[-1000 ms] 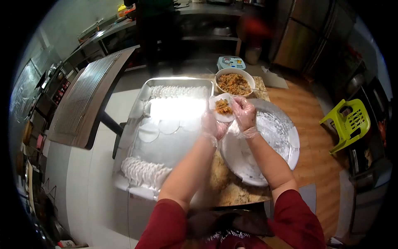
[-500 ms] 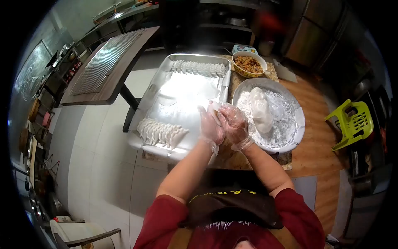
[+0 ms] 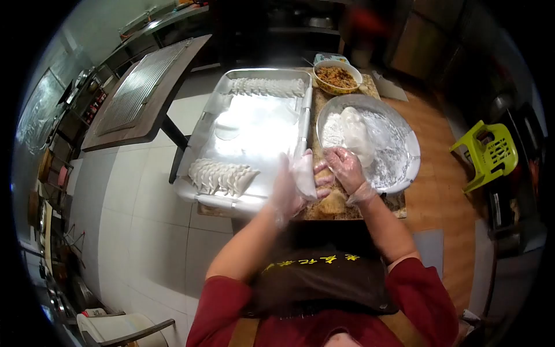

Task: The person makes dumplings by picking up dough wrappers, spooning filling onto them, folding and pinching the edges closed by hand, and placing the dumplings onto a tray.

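Note:
A folded white dumpling (image 3: pixel 304 175) rests in my gloved left hand (image 3: pixel 287 189), beside the right edge of the metal tray (image 3: pixel 263 149). My right hand (image 3: pixel 345 168), also gloved, is a little apart from it, with its fingertips pressed together over the near left rim of the round basin (image 3: pixel 411 156). Anything between those fingertips is too small to make out. Pleated dumplings (image 3: pixel 219 177) line the tray's near left part, and another row (image 3: pixel 267 87) lies along its far end. Flat wrappers (image 3: pixel 227 128) lie in the glare between. White dough (image 3: pixel 355 132) sits in the floury basin.
A bowl of brown filling (image 3: pixel 337 77) stands behind the basin, with a light blue box (image 3: pixel 331 58) beyond it. A brown table with a ribbed rack (image 3: pixel 139 87) is at the left. A green plastic stool (image 3: pixel 488 151) stands at the right, a pale chair (image 3: pixel 124 329) at the lower left.
The wrapper with filling showing is now folded over in my left hand. My right hand has come away to the right. The view has tilted downward since the earliest frame.

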Action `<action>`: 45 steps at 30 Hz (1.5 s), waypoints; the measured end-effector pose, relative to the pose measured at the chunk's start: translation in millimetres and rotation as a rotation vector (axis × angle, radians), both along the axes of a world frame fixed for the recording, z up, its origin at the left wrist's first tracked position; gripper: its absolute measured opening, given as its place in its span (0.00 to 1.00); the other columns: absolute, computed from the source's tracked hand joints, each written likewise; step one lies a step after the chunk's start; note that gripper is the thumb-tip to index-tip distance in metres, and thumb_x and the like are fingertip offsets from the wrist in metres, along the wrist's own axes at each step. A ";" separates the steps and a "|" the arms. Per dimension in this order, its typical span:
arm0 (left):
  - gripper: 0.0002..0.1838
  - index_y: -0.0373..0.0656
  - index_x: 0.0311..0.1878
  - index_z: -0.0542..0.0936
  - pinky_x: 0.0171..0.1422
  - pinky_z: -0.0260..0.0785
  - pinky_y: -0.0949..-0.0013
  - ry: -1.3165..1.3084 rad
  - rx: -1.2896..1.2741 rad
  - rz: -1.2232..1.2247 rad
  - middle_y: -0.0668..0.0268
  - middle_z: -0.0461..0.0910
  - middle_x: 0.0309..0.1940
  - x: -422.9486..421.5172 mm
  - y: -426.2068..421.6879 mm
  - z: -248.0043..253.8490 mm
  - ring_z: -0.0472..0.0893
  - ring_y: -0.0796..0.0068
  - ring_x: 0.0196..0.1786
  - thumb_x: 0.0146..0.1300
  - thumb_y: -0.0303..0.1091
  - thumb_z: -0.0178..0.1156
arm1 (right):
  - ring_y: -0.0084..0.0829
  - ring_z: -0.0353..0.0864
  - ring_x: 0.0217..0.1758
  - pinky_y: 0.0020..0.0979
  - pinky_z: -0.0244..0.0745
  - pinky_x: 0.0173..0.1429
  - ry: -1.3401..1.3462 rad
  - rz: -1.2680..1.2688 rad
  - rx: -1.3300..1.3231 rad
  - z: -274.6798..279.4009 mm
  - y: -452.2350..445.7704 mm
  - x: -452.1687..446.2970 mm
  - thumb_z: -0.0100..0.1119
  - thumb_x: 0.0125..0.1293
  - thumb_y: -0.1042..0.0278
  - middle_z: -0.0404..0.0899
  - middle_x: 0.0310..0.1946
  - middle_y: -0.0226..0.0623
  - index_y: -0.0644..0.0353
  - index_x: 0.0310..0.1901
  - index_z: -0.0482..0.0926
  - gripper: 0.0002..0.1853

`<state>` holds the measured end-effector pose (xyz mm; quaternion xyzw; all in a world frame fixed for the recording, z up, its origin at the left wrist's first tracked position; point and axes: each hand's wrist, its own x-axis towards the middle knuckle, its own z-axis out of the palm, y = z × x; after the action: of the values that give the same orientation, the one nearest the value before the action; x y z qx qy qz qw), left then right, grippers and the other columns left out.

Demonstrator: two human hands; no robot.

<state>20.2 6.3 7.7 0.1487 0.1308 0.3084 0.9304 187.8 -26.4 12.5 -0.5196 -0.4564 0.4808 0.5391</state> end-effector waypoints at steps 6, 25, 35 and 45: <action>0.40 0.52 0.71 0.60 0.40 0.79 0.54 0.217 0.088 -0.251 0.58 0.74 0.57 -14.0 -27.5 2.1 0.81 0.56 0.45 0.69 0.70 0.24 | 0.20 0.78 0.34 0.21 0.75 0.35 0.338 0.274 -0.277 -29.3 -20.4 10.3 0.59 0.70 0.56 0.81 0.36 0.33 0.66 0.50 0.78 0.19; 0.43 0.49 0.78 0.39 0.44 0.79 0.57 0.434 0.409 -0.398 0.57 0.63 0.67 -40.2 -14.7 -10.0 0.81 0.61 0.48 0.68 0.27 0.55 | 0.16 0.72 0.32 0.22 0.69 0.37 0.105 0.370 -0.205 -52.8 -14.2 20.6 0.64 0.66 0.58 0.77 0.29 0.24 0.61 0.37 0.82 0.13; 0.50 0.55 0.78 0.32 0.46 0.79 0.56 0.511 0.452 -0.544 0.54 0.62 0.66 -29.8 -3.4 -2.2 0.81 0.59 0.48 0.65 0.28 0.58 | 0.18 0.74 0.37 0.24 0.72 0.46 -0.056 0.470 0.025 1.1 -20.2 2.8 0.63 0.64 0.66 0.80 0.32 0.27 0.64 0.36 0.82 0.09; 0.49 0.43 0.76 0.49 0.47 0.81 0.66 0.379 0.472 -0.229 0.48 0.74 0.57 -47.1 12.4 43.4 0.82 0.62 0.52 0.56 0.29 0.69 | 0.22 0.76 0.42 0.24 0.73 0.49 0.030 0.135 0.304 4.7 -18.4 3.8 0.63 0.66 0.70 0.79 0.38 0.32 0.64 0.40 0.80 0.06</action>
<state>-26.9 18.7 51.1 0.4289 0.2093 0.1903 0.8579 191.7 -44.8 17.2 -0.3931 -0.5497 0.4487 0.5848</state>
